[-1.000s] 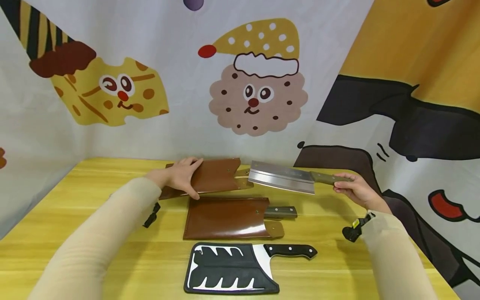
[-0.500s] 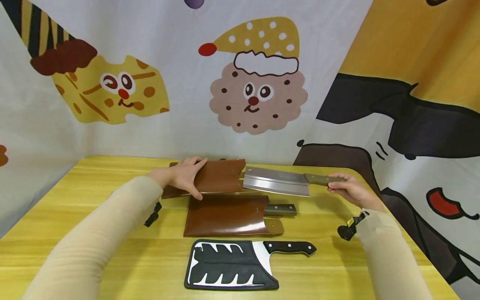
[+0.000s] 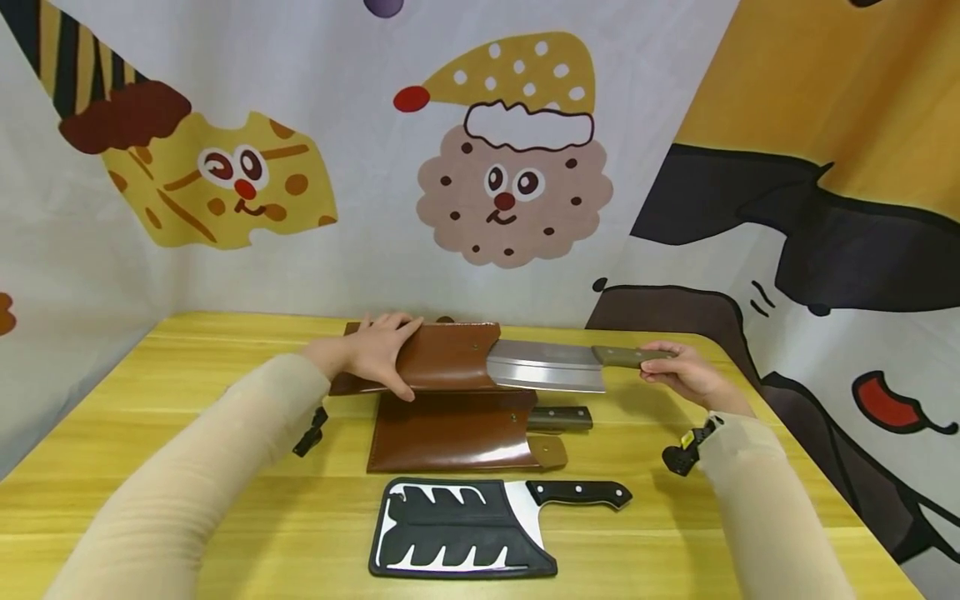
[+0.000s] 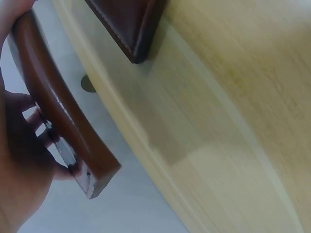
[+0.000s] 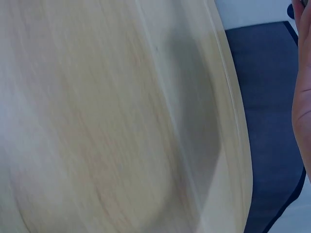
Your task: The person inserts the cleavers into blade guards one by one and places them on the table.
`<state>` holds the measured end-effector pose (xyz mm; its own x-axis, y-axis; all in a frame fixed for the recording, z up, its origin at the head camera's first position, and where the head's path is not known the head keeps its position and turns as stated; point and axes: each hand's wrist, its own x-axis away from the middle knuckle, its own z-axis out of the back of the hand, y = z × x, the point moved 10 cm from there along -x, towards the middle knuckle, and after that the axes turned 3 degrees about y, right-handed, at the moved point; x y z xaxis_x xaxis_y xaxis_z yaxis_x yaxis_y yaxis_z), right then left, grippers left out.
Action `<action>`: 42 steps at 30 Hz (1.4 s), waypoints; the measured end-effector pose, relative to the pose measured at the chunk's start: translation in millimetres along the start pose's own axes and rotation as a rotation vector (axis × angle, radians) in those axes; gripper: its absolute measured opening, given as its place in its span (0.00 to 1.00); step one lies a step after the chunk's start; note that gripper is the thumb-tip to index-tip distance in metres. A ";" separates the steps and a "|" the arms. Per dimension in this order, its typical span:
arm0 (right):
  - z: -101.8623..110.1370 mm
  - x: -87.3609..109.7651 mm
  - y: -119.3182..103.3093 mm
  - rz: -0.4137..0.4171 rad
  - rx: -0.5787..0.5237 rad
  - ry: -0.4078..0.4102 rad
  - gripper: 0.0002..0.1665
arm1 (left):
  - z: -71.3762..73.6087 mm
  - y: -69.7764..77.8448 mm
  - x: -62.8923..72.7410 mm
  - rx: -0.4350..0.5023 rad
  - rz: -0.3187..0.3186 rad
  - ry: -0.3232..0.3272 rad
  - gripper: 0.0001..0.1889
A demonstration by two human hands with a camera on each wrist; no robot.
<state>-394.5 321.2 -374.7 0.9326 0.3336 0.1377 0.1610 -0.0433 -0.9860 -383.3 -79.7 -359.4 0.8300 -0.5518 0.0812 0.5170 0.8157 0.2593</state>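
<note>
My left hand (image 3: 375, 354) grips a brown leather knife sheath (image 3: 450, 357) at its closed end, raised above the table. In the left wrist view its fingers curl around the sheath (image 4: 63, 102) edge. My right hand (image 3: 690, 371) pinches the olive-brown handle of a cleaver (image 3: 543, 362) near its butt. The front part of the blade is hidden inside the sheath's mouth, and the rest shows bare. Only a strip of the right hand (image 5: 303, 107) shows in the right wrist view; the cleaver is outside it.
A second brown sheath (image 3: 450, 433) with a dark-handled knife (image 3: 561, 419) in it lies just in front. Nearer still lies a cleaver with a black handle (image 3: 581, 493) in a black-and-white cover (image 3: 453, 533). A printed curtain (image 3: 360, 275) hangs behind the wooden table (image 3: 225, 500).
My right hand has moved left, bringing the cleaver's blade from in front of the sheath's mouth to inside it. The left hand and sheath have shifted slightly right.
</note>
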 end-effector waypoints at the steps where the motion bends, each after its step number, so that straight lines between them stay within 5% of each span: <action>1: -1.0 -1.5 0.2 -0.004 0.005 0.006 0.16 | -0.1 1.4 -0.4 0.004 -0.002 -0.001 0.63; 24: -41.7 -18.0 -7.3 0.005 0.059 -0.018 0.17 | 0.7 37.0 -3.1 0.009 -0.050 -0.031 0.63; 42: -57.1 -26.1 -0.7 -0.007 0.066 -0.001 0.17 | -0.9 45.7 -7.7 0.014 -0.042 -0.055 0.63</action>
<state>-400.5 258.8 -372.3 0.9313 0.3346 0.1441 0.1454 0.0213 -0.9891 -365.9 -38.0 -349.0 0.7946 -0.5946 0.1228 0.5479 0.7894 0.2769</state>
